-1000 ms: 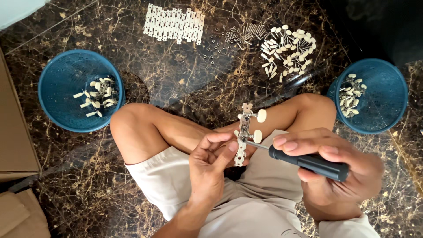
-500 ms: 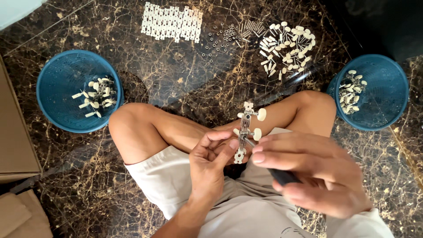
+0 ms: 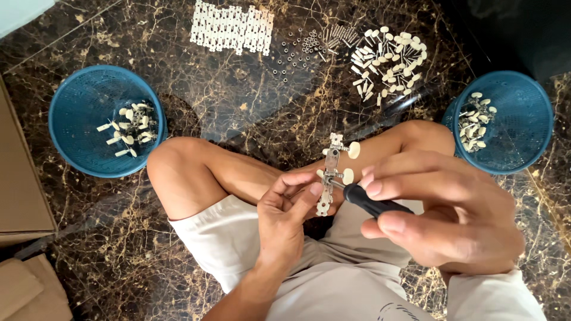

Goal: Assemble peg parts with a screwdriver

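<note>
I sit cross-legged on a dark marble floor. My left hand (image 3: 285, 211) pinches the lower end of a silver metal strip (image 3: 329, 172) that carries cream knobs on its right side and stands upright above my lap. My right hand (image 3: 443, 208) is wrapped around a black-handled screwdriver (image 3: 375, 204), whose tip meets the strip near its middle. The screwdriver's far end is hidden inside my right fist.
A blue basket (image 3: 77, 101) with a few cream-knobbed parts stands at left, another blue basket (image 3: 523, 113) at right. Ahead lie white plates in a row (image 3: 232, 27), small screws and rings (image 3: 309, 44), and a pile of cream knobs (image 3: 386, 56). Cardboard (image 3: 21, 196) borders the left edge.
My right hand has turned around the screwdriver and shifted slightly, so the handle shows again. The left hand keeps the strip steady in the same place.
</note>
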